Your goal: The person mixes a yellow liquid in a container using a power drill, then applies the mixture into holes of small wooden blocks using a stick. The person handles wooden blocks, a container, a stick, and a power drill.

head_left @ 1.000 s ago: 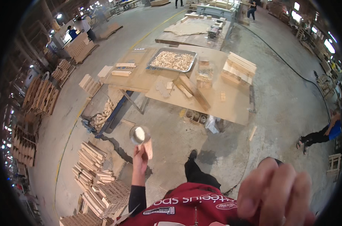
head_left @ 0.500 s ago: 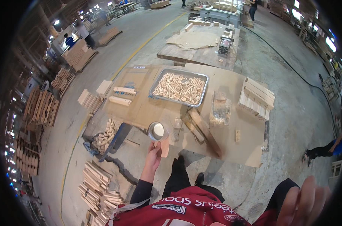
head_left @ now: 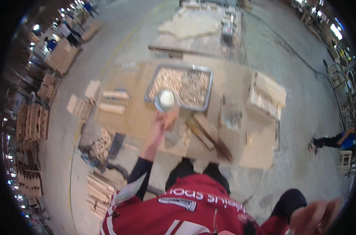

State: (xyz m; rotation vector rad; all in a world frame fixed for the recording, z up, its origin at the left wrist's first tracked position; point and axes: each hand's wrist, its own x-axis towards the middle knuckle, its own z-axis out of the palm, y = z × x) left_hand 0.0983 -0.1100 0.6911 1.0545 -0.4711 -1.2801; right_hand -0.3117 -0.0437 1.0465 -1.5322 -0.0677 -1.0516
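Left hand (head_left: 159, 124): closed on a metal cup (head_left: 165, 100) — held over the tray's (head_left: 209, 88) near-left corner.
Right hand (head_left: 317, 215): blurred, empty, fingers loosely open — well apart.

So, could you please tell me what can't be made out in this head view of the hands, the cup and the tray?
- Right hand: motion-blurred and at the lower edge of the head view; its grip and fingers cannot be read.
- Left hand: holds a cup over the bench, but the fingers are too small to separate.
- Cup: pale inside, contents unclear.
- Tray: filled with small light pieces, too blurred to identify.
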